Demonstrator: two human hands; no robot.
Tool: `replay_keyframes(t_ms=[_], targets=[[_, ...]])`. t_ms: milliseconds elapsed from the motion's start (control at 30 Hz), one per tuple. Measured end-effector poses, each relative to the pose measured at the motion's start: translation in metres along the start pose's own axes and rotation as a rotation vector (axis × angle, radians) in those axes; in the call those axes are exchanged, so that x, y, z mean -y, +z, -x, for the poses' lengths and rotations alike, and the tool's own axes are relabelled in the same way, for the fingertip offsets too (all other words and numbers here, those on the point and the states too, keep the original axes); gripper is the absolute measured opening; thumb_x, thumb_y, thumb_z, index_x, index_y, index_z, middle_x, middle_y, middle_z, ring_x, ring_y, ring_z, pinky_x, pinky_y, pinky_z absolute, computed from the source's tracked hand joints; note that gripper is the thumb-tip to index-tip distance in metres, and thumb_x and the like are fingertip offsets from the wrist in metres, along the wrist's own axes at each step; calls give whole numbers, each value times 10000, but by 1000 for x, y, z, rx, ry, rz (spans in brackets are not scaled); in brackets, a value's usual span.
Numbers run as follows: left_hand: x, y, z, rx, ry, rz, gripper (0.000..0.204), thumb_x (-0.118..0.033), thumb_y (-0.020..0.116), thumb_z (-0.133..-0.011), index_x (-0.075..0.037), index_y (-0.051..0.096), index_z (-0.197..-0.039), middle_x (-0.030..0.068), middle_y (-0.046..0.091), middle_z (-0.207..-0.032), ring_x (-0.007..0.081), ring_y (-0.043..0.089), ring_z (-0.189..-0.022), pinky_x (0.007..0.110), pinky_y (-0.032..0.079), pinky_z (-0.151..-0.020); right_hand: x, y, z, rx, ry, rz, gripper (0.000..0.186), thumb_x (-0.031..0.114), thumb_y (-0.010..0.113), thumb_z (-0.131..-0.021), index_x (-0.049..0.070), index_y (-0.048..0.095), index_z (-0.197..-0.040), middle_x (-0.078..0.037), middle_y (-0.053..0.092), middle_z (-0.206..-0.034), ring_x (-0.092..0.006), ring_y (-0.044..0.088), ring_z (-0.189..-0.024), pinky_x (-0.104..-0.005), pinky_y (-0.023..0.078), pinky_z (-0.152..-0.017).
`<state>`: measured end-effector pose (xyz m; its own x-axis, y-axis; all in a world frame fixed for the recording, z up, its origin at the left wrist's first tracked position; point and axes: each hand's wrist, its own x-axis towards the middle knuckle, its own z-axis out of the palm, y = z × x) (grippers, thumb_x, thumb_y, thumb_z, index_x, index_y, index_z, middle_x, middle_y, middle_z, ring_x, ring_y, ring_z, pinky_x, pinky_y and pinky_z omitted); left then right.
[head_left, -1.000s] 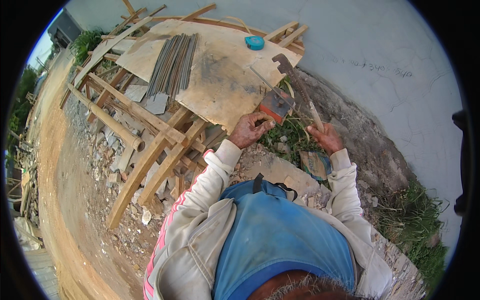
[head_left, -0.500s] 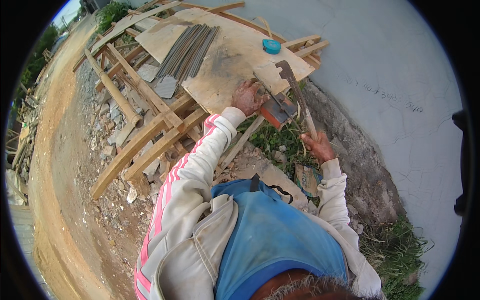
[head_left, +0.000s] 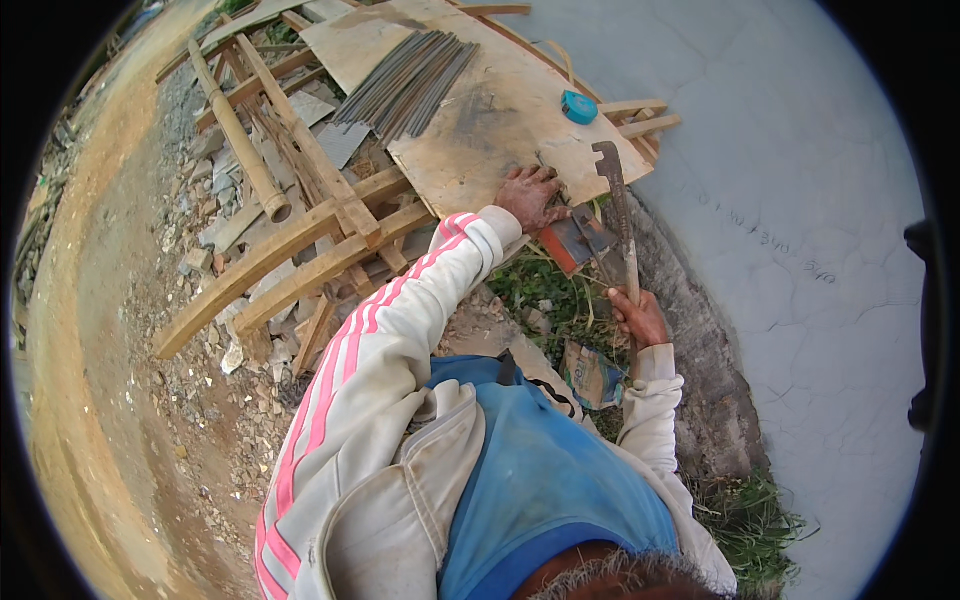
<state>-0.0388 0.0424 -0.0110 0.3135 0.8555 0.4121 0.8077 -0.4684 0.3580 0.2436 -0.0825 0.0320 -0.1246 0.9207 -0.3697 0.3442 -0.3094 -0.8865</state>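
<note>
Bamboo pole: laid lengthwise beside the timber beams, above the rubble.
Rod bundle: dark metal rods, placed side by side on the table, a worn wooden sheet.
Left hand: rested at the near edge of the table, with fingers spread and the thumb extended to the block. The grip is not clenched; whether a rod is held beneath the palm cannot be told.
Block: orange-red at the side, dark on top, positioned at the table's near corner, just beside the left thumb. Metal fittings are seen on it.
Tape measure: teal, set down near the table's far edge.
Hooked bar: held upward, notched head raised above the block's right side.
Right hand: grip closed around the handle of the hooked bar.
Step in hand: judged to be positioning work at the block, with the hooked bar held ready.
Next move: the notched head would need to be aligned with the block's fittings and the left fingers placed clear.
</note>
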Motion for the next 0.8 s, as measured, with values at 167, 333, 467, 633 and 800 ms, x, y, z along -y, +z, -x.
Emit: replay_keyframes(t_ms=[167, 333, 467, 633, 800], targets=[[3, -1, -8, 48, 25, 59, 556, -524, 659, -846, -122, 627, -1228, 112, 524, -1360, 319, 468, -1291, 468, 327, -1102, -3, 15, 8, -75, 68, -44, 290, 278, 682, -941, 7, 634, -1032, 40, 477, -618, -49, 367, -446, -234, 281, -397], [7, 4, -14, 36, 72, 90, 545, -514, 680, -835, -119, 637, -1208, 126, 512, -1359, 330, 470, -1286, 471, 321, -1110, -1, 18, 11, -112, 84, -91, 278, 289, 688, -940, 24, 648, -1013, 50, 485, -614, -41, 359, -437, -228, 275, -390], [7, 4, -17, 53, 67, 128, 541, -497, 704, -820, -111, 643, -1194, 143, 506, -1340, 351, 457, -1281, 469, 346, -1097, 1, 15, 11, -126, 134, -54, 319, 342, 705, -921, 40, 660, -1015, 51, 499, -626, -42, 405, -478, -226, 321, -423], [3, 1, -19, 82, 10, 215, 547, -471, 750, -791, -107, 649, -1187, 151, 499, -1313, 366, 432, -1280, 467, 373, -1087, -10, 0, 22, -345, 95, 109, 381, 396, 713, -905, 29, 670, -998, 21, 533, -666, -99, 450, -541, -291, 379, -497], [-3, 4, -20, 54, -62, 256, 583, -472, 797, -748, -84, 658, -1160, 154, 512, -1290, 374, 470, -1238, 469, 412, -1054, -28, -41, 55, -418, 117, 532, 399, 414, 712, -901, 17, 681, -925, -25, 563, -665, -142, 470, -581, -364, 401, -552]])
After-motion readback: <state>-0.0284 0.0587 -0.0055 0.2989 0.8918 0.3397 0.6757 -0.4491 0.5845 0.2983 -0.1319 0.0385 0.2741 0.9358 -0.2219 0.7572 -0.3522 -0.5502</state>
